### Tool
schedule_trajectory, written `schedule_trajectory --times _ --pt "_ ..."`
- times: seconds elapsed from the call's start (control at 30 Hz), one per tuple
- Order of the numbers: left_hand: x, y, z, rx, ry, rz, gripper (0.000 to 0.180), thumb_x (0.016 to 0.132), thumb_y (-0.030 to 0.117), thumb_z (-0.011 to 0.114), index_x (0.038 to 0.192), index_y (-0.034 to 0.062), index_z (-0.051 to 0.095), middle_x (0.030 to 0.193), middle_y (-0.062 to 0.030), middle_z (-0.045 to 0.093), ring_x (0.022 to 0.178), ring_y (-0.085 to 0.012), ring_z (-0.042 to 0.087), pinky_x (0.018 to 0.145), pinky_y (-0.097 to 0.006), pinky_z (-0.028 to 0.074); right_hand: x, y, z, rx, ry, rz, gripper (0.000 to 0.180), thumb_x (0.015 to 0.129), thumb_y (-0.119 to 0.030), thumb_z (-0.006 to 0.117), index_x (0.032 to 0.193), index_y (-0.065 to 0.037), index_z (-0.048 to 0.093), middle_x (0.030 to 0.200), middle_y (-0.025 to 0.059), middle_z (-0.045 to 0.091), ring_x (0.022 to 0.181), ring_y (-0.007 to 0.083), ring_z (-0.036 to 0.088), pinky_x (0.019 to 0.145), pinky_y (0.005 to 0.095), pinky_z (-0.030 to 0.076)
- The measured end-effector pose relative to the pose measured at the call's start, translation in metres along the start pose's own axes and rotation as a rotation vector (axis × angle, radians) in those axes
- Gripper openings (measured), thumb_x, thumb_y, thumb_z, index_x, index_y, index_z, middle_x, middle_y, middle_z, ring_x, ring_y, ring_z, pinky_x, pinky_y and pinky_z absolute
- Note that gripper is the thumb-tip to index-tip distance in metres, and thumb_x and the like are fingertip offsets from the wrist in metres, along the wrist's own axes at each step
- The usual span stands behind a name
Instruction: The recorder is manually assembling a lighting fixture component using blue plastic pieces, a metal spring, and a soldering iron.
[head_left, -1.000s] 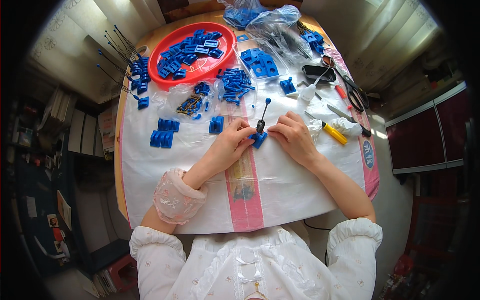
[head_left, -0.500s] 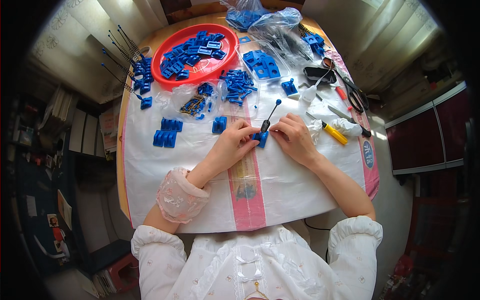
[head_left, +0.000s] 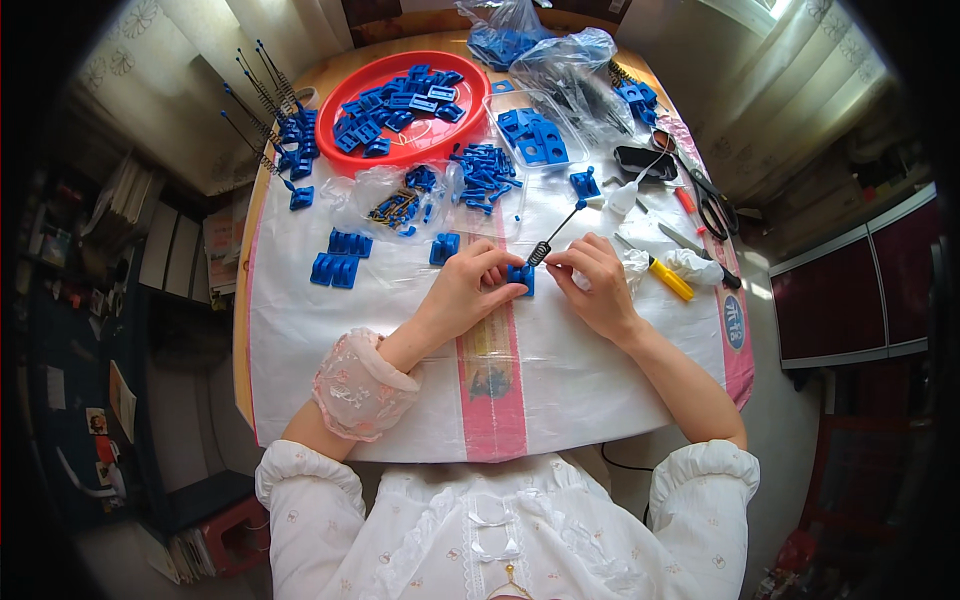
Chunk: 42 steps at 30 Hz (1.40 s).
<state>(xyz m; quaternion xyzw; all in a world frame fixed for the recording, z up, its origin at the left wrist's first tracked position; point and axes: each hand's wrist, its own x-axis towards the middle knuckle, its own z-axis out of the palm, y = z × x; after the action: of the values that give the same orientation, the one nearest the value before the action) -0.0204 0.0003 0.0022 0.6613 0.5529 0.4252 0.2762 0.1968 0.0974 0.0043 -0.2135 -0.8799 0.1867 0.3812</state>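
Thumb and fingers of my left hand (head_left: pixel 468 288) are closed on a small blue plastic bracket (head_left: pixel 522 277), which rests on the white sheet. From the bracket rises a black coil spring (head_left: pixel 539 253) with a thin rod, leaning to the right and tipped with a blue ball (head_left: pixel 581 204). My right hand (head_left: pixel 597 285) is closed in a pinch right beside the spring's lower end. Whatever lies between those fingertips is too small to make out. Just beyond my left hand lies another blue bracket (head_left: pixel 444 248), and further left are two small groups of blue brackets (head_left: pixel 336 268).
A red basin (head_left: pixel 322 120) holds many blue parts. Nearby are a bag of small pins (head_left: pixel 395 207), a clear tray (head_left: pixel 577 155) and several finished spring pieces (head_left: pixel 298 140). At right lie a yellow-handled screwdriver (head_left: pixel 671 280), a knife (head_left: pixel 690 242), scissors (head_left: pixel 712 205) and a glue bottle (head_left: pixel 623 197).
The spring and its rod have tipped further to the right. My right fingers have shifted slightly beside it, while my left hand stays on the bracket. The whole view has moved a little.
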Motion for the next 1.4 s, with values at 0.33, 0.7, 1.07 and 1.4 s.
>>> schedule_trajectory --times 0.33,0.7,1.07,1.4 --pt "-0.003 0.003 -0.001 0.061 -0.031 -0.005 0.048 0.08 0.018 0.089 0.123 0.007 0.072 0.098 -0.0078 0.061 0.085 -0.0203 0.063 0.079 -0.032 0.055 -0.002 -0.003 -0.004 0.056 0.037 0.036 0.015 0.084 0.002 0.079 0.097 -0.005 0.076 0.077 0.0051 0.064 0.075 0.0214 0.058 0.07 0.0348 0.045" --pt "-0.005 0.002 0.004 0.127 -0.021 0.013 0.054 0.078 0.021 0.09 0.125 0.0031 0.069 0.11 -0.0122 0.059 0.1 -0.0283 0.062 0.089 -0.038 0.053 0.013 -0.029 -0.025 0.262 -0.072 0.201 0.045 0.082 -0.008 0.086 0.125 -0.006 0.072 0.085 0.0043 0.069 0.079 0.0156 0.058 0.074 0.0314 0.05" --pt "-0.003 0.014 -0.004 -0.018 -0.05 -0.022 0.046 0.078 0.015 0.089 0.113 -0.0028 0.065 0.099 -0.0124 0.071 0.084 -0.0211 0.07 0.077 -0.031 0.058 0.051 -0.064 -0.076 0.445 -0.189 0.175 0.042 0.09 -0.006 0.079 0.13 0.0 0.07 0.087 0.001 0.065 0.082 0.008 0.054 0.082 0.0266 0.046" --pt "-0.006 0.014 -0.005 -0.387 -0.034 -0.162 0.048 0.083 0.011 0.088 0.122 -0.002 0.064 0.095 -0.005 0.074 0.083 -0.0087 0.07 0.075 -0.024 0.057 0.092 -0.079 -0.061 0.499 -0.043 0.051 0.014 0.093 -0.006 0.076 0.106 -0.003 0.079 0.084 0.0023 0.07 0.072 0.0073 0.054 0.066 0.0247 0.044"
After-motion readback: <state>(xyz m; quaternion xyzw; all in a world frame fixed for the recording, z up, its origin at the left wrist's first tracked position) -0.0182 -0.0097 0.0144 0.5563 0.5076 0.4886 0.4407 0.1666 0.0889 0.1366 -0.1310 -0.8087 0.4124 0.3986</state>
